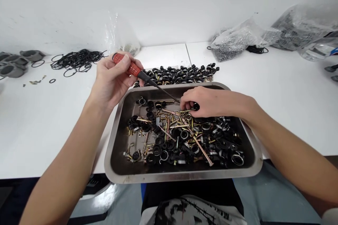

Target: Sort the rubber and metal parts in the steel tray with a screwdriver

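Note:
My left hand (114, 77) is wrapped round the red handle of a screwdriver (133, 69). Its dark shaft slants down to the right, and the tip ends beside the fingers of my right hand (196, 101). Those fingers are curled over the tray, closed on a bolt (187, 111) with a black round part at its end; how much of it they cover I cannot tell. Below both hands lies a metal tray (182, 176) holding loose brass-coloured bolts (202, 149), springs, and black ring-shaped parts (164, 155).
Behind the tray stand rows of black assembled parts (182, 74). Black rubber rings (79, 59) and grey cup-like pieces (12, 69) lie at the left. Clear bags of small parts (229, 47) rest against the wall at the right. The tray overhangs the table's front edge.

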Motion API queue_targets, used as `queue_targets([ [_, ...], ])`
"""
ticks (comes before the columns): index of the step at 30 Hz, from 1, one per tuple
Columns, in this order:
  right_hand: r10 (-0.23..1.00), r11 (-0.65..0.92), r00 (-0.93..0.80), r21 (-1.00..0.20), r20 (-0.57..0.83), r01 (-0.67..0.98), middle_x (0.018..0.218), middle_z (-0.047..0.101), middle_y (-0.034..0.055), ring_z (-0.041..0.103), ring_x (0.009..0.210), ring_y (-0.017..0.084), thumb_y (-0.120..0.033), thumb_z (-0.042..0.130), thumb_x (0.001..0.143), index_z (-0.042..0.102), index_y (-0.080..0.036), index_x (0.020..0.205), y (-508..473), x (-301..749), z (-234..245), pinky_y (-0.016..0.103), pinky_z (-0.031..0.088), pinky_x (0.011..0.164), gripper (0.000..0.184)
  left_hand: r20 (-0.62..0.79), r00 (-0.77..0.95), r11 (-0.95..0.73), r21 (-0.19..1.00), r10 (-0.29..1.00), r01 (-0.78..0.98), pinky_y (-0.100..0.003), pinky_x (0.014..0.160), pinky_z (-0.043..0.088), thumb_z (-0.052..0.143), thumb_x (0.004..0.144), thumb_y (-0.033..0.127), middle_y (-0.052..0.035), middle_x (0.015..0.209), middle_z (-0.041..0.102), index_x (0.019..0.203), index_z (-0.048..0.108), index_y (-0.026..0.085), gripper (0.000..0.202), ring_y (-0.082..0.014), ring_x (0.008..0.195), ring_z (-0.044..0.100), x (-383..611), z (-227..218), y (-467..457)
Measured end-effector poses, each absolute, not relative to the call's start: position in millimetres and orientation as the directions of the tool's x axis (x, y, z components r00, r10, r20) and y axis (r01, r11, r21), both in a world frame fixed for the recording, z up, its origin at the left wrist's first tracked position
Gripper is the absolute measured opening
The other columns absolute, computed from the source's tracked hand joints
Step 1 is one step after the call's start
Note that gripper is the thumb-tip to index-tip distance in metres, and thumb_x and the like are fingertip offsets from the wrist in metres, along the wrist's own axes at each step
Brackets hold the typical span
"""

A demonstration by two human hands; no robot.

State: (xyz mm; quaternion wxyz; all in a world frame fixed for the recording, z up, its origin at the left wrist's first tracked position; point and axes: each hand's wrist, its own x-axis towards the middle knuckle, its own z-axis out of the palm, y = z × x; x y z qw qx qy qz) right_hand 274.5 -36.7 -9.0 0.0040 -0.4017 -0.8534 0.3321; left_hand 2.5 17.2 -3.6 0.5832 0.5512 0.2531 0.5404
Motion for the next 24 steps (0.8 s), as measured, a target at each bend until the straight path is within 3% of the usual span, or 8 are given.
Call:
queue_targets([
  [5, 0.663, 0.416, -0.718, -0.693, -0.212, 0.589, 0.107, 0.074, 0.0054, 0.068, 0.096, 0.020, -0.027, 0.063, 0.086, 0.075, -0.020, 0.103, -30.8, 281.6, 2.9, 0.037, 0.053, 0.088, 0.022, 0.290, 0.255, -0.194, 0.918, 0.922, -0.345, -0.028, 0.047, 0.058, 0.063, 0.091, 0.016, -0.0085, 0.076, 0.071, 0.079, 0.069, 0.011, 0.014, -0.0152, 0.058, 0.063, 2.4, -3.0, 18.2],
  [10, 0.508, 0.400, -0.815, -0.762, -0.279, 0.510, 0.102, 0.076, 0.0026, 0.069, 0.093, 0.019, -0.034, 0.068, 0.086, 0.078, -0.025, 0.094, -26.1, 294.4, 10.2, 0.037, 0.053, 0.090, 0.017, 0.296, 0.258, -0.206, 0.923, 0.920, -0.325, -0.028, 0.046, 0.057, 0.074, 0.084, 0.023, -0.0072, 0.076, 0.071, 0.078, 0.069, 0.015, 0.011, -0.0152, 0.059, 0.062, 2.6, -6.5, 20.7],
  [13, 0.449, 0.415, -0.839, -0.760, -0.306, 0.500, 0.097, 0.076, 0.0018, 0.067, 0.089, 0.019, -0.039, 0.071, 0.085, 0.080, -0.027, 0.089, -24.1, 298.3, 8.3, 0.036, 0.052, 0.086, 0.016, 0.288, 0.274, -0.209, 0.935, 0.918, -0.285, -0.029, 0.048, 0.058, 0.079, 0.079, 0.028, -0.0053, 0.077, 0.072, 0.076, 0.069, 0.019, 0.014, -0.0157, 0.063, 0.061, 4.9, -9.1, 18.9],
  [18, 0.441, 0.383, -0.834, -0.771, -0.330, 0.508, 0.081, 0.072, 0.0019, 0.061, 0.075, 0.016, -0.054, 0.073, 0.083, 0.079, -0.024, 0.076, -21.3, 297.4, 2.8, 0.033, 0.046, 0.072, 0.031, 0.308, 0.316, -0.232, 0.939, 0.897, -0.255, -0.031, 0.051, 0.059, 0.078, 0.081, 0.027, -0.0068, 0.082, 0.073, 0.083, 0.071, 0.017, 0.013, -0.0086, 0.047, 0.048, 11.8, -13.0, 12.2],
  [24, 0.435, 0.396, -0.846, -0.779, -0.308, 0.487, 0.068, 0.065, 0.0005, 0.051, 0.064, 0.011, -0.049, 0.072, 0.087, 0.076, -0.021, 0.067, -18.7, 294.0, 0.0, 0.030, 0.039, 0.064, 0.035, 0.275, 0.306, -0.216, 0.953, 0.912, -0.211, -0.033, 0.053, 0.059, 0.080, 0.081, 0.031, -0.0078, 0.083, 0.072, 0.081, 0.069, 0.016, 0.019, -0.0083, 0.044, 0.050, 14.8, -14.3, 10.0],
])
